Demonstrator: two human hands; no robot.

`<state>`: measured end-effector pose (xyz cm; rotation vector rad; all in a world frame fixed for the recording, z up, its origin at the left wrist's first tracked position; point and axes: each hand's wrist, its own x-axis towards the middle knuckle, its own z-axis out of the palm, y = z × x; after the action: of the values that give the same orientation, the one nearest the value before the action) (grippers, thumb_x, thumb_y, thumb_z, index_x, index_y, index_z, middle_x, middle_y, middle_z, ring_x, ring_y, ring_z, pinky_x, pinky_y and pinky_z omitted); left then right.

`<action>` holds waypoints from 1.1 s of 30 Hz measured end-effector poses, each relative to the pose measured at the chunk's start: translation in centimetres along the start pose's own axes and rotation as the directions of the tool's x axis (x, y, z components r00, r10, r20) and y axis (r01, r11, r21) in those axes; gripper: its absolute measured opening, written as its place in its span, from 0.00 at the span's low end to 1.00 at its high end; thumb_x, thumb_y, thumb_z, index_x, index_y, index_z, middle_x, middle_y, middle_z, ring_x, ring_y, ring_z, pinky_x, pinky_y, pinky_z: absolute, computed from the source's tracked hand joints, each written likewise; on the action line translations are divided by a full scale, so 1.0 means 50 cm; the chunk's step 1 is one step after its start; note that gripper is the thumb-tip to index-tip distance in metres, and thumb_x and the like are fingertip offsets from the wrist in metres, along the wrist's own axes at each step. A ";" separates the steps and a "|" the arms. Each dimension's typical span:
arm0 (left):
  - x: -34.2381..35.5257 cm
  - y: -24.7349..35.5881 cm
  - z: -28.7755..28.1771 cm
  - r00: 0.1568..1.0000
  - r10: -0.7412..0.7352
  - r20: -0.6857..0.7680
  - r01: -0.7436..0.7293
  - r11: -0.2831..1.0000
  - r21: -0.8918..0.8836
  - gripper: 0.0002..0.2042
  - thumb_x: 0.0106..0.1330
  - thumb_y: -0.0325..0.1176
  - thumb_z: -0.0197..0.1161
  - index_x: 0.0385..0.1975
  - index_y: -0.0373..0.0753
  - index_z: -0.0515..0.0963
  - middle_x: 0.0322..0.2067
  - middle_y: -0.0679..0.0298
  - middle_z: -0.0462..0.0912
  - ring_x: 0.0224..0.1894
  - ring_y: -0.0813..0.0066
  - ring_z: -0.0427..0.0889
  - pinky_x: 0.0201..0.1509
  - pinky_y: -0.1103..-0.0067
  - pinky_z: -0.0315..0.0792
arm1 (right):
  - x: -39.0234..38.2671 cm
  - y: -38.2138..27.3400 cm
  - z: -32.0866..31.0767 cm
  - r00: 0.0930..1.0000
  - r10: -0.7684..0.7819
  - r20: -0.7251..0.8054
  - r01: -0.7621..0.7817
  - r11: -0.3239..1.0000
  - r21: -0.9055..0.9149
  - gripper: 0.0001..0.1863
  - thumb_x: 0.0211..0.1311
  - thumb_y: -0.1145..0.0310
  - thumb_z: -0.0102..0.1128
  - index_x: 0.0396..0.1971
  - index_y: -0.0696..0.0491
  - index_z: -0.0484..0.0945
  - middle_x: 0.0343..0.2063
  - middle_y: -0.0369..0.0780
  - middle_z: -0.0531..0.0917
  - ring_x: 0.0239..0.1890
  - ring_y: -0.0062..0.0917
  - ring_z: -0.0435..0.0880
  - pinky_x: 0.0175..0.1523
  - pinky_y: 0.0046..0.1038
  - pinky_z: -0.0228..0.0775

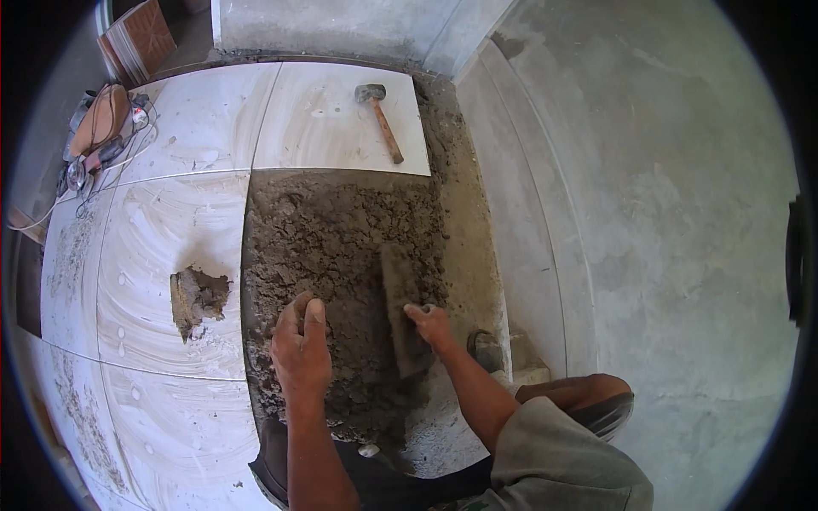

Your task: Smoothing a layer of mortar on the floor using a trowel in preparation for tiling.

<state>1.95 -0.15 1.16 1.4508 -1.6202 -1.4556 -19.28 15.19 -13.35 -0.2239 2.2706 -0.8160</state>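
Observation:
My right hand [430, 324] grips the handle of a mortar-caked trowel [400, 294] whose blade lies flat on the rough grey mortar bed [341, 230]. On the near part of the same bed rests my left hand [300, 349], fingers curled and pressing into the mortar, holding nothing that I can see. The mortar fills a square gap between laid pale tiles [170, 230] and the grey wall [665, 213].
A rubber mallet [379, 115] with a wooden handle lies on the far tile. A lump of mortar [198, 298] sits on the left tile. Power tools and cables [102, 136] lie at the far left, with stacked tiles [136, 38] beyond. My knee [579, 396] is at right.

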 end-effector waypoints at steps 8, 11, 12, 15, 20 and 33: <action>0.004 0.007 0.028 0.999 -0.042 0.035 0.042 0.999 -0.006 0.23 0.67 0.46 0.57 0.50 0.30 0.75 0.41 0.52 0.81 0.41 0.66 0.81 0.47 0.74 0.73 | 0.040 0.063 0.020 0.996 -0.043 -0.078 0.040 0.998 -0.041 0.32 0.53 0.45 0.65 0.33 0.67 0.76 0.19 0.43 0.76 0.22 0.25 0.75 0.31 0.34 0.68; 0.004 0.020 0.044 0.997 -0.063 0.055 0.064 0.998 -0.017 0.23 0.67 0.46 0.58 0.49 0.30 0.76 0.42 0.51 0.81 0.43 0.64 0.81 0.48 0.73 0.73 | 0.070 0.080 0.002 0.978 -0.108 -0.176 0.095 0.992 -0.080 0.32 0.54 0.45 0.64 0.33 0.67 0.76 0.19 0.42 0.76 0.23 0.26 0.77 0.31 0.35 0.68; 0.006 0.015 0.047 0.997 -0.060 0.055 0.061 0.998 -0.014 0.23 0.67 0.46 0.58 0.49 0.30 0.76 0.42 0.51 0.81 0.43 0.64 0.81 0.48 0.73 0.73 | 0.083 0.082 -0.004 0.947 -0.147 -0.286 0.129 0.988 -0.082 0.31 0.54 0.45 0.64 0.31 0.66 0.75 0.18 0.42 0.76 0.23 0.26 0.77 0.30 0.36 0.68; 0.008 -0.010 0.049 0.999 0.017 0.028 -0.018 0.999 0.041 0.22 0.66 0.46 0.58 0.48 0.31 0.76 0.42 0.50 0.81 0.43 0.63 0.81 0.49 0.71 0.73 | 0.099 0.029 -0.032 0.984 -0.045 -0.173 0.024 0.992 -0.121 0.31 0.54 0.46 0.64 0.31 0.67 0.75 0.19 0.44 0.77 0.22 0.26 0.78 0.29 0.35 0.69; 0.013 -0.010 0.057 0.999 0.031 0.023 -0.032 0.998 0.048 0.22 0.66 0.45 0.58 0.49 0.30 0.76 0.42 0.50 0.81 0.43 0.63 0.81 0.49 0.71 0.73 | 0.092 0.039 -0.020 0.995 -0.036 -0.094 0.030 0.998 -0.063 0.32 0.54 0.48 0.65 0.34 0.68 0.75 0.19 0.45 0.78 0.19 0.26 0.77 0.28 0.33 0.68; 0.019 0.005 0.078 0.997 -0.019 0.075 0.016 0.999 0.048 0.22 0.67 0.45 0.57 0.49 0.30 0.75 0.42 0.51 0.81 0.43 0.65 0.80 0.49 0.72 0.72 | 0.067 0.029 -0.082 0.986 0.022 0.167 -0.106 0.851 0.514 0.50 0.48 0.35 0.64 0.58 0.65 0.67 0.48 0.53 0.77 0.48 0.41 0.77 0.52 0.44 0.67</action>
<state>-1.88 0.34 0.01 1.4559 -1.7022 -1.5075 -24.42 17.09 -13.85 0.0418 1.8175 -1.2948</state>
